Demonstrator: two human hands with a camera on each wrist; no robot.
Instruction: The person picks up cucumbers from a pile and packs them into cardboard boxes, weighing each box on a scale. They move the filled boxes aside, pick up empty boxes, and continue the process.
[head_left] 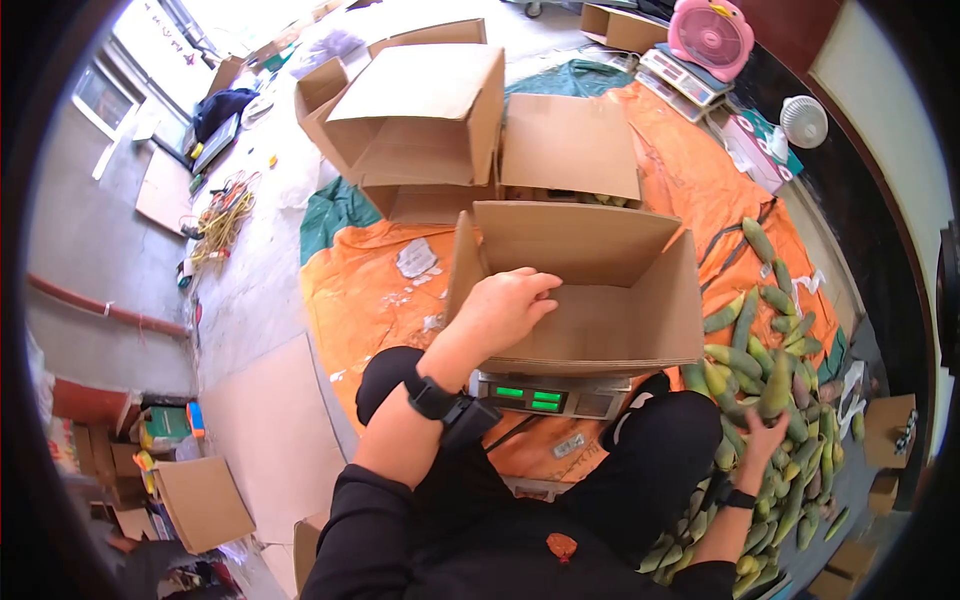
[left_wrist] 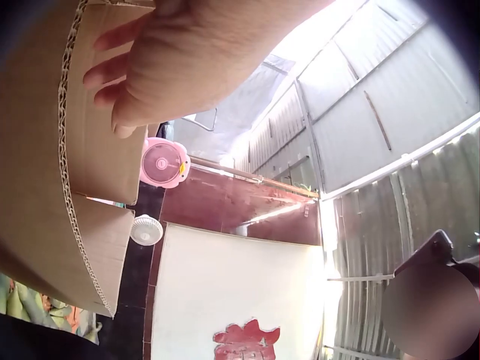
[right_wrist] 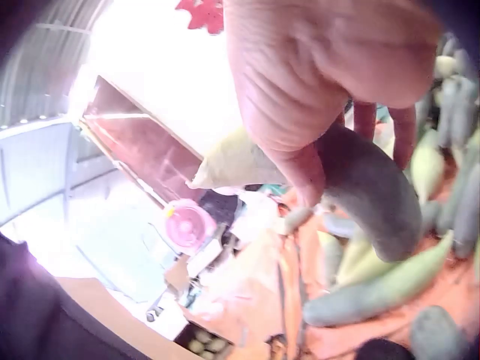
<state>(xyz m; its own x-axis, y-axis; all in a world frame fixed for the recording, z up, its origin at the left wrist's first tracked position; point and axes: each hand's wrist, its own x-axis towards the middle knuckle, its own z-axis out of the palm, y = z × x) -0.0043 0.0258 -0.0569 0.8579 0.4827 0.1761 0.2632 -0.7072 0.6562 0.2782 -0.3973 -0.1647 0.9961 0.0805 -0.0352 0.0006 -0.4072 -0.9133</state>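
My left hand (head_left: 505,308) hangs over the near left part of an open cardboard box (head_left: 615,345), fingers loosely bent and holding nothing. In the left wrist view that hand (left_wrist: 176,71) overlaps the box wall (left_wrist: 97,150). The box sits on a scale (head_left: 590,400) with green lit digits, between my knees. Off to the right, my right hand (head_left: 765,440) grips a long green radish (head_left: 776,385) above a heap of similar ones. In the right wrist view, fingers wrap the dark green body of the radish (right_wrist: 367,187), its pale tapered end pointing left.
The radish heap (head_left: 800,490) spreads along my right side, partly over an orange tarp (head_left: 360,290). Beyond the box stand more cardboard boxes (head_left: 570,145). A pink fan (head_left: 710,38) and a small white fan (head_left: 803,122) are at the back right. Flat cardboard (head_left: 265,410) lies at left.
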